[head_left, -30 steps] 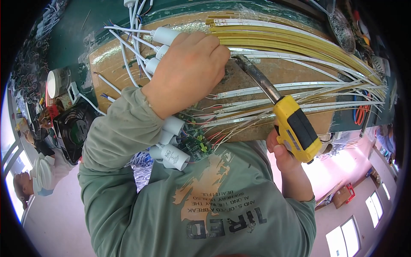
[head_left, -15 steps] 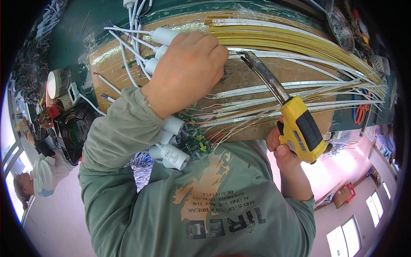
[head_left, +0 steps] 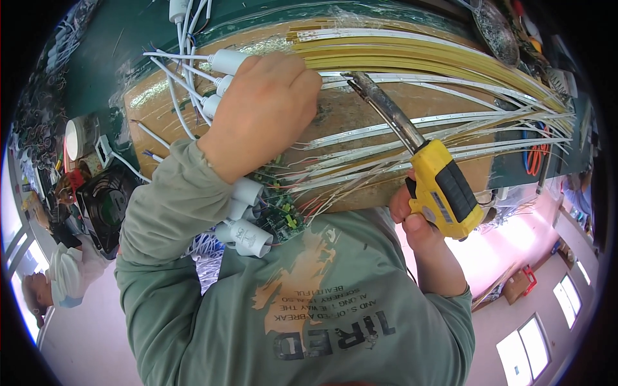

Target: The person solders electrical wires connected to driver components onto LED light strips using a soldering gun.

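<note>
My left hand [head_left: 262,112] is bent over the board with its fingers curled down. Its fingertips and whatever they pinch are hidden under the back of the hand, beside the left end of a white LED strip [head_left: 412,78]. In my right hand [head_left: 412,215] is a yellow and black soldering gun [head_left: 445,190], gripped by its handle. Its dark metal tip points up and left, over that strip and just right of my left hand; contact cannot be made out. White cylindrical housings [head_left: 226,62] with cables lie left of my left hand. Green circuit boards [head_left: 283,222] with thin wires sit below it.
A brown cardboard sheet [head_left: 145,96] covers the green bench. Yellow strips [head_left: 399,56] fan across its far side. A black fan [head_left: 103,206] stands left, orange-handled pliers [head_left: 535,157] lie right, and a metal ladle-like bowl [head_left: 497,35] is far right. Another person [head_left: 71,276] is at far left.
The whole view has shifted slightly, moving the bench and both hands a little left in the picture. My hands and the soldering gun keep nearly the same places relative to the strips.
</note>
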A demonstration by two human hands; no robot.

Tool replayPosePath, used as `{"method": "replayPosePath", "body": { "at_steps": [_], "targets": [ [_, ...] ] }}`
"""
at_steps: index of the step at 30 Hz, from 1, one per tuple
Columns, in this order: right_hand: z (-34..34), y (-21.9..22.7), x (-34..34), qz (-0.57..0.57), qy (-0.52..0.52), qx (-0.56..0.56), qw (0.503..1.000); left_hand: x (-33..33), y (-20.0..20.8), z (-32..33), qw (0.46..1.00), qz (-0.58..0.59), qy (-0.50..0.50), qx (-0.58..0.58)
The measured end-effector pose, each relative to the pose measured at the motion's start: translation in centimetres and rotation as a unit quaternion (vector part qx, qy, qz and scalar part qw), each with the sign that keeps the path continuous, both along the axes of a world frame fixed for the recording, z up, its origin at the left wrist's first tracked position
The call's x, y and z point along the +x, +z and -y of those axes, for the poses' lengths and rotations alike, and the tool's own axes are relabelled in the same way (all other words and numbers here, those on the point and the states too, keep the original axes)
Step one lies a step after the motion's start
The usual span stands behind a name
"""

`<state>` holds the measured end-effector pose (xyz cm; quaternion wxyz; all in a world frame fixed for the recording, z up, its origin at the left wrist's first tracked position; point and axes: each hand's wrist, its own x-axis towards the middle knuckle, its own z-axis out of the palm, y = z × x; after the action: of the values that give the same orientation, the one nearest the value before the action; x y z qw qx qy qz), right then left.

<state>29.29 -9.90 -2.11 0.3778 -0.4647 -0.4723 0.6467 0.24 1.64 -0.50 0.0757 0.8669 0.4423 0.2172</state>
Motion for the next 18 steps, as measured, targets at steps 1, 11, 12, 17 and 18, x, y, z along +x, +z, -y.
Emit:
{"method": "replayPosePath", "body": {
  "at_steps": [1, 11, 12, 17, 18],
  "targets": [
    [0.04, -0.04, 0.01, -0.008, -0.002, -0.007, 1.000, -0.03, 0.02, 0.01, 1.000, 0.000, 0.001, 0.001],
    [-0.03, 0.11, -0.16, -0.031, -0.023, -0.019, 0.999, -0.04, 0.28, 0.15, 1.000, -0.020, 0.006, 0.006],
    [-0.04, 0.10, -0.14, -0.030, -0.023, -0.018, 0.999, -0.04, 0.29, 0.15, 1.000, -0.019, 0.007, 0.005],
    [-0.09, 0.01, -0.36, -0.043, -0.025, -0.017, 0.999, -0.53, 0.74, 0.36, 0.999, -0.041, 0.004, -0.002],
    [-0.01, 0.13, -0.40, -0.045, -0.030, -0.024, 0.998, -0.67, 0.86, 0.43, 1.000, -0.019, 0.009, 0.002]
  ]
}}
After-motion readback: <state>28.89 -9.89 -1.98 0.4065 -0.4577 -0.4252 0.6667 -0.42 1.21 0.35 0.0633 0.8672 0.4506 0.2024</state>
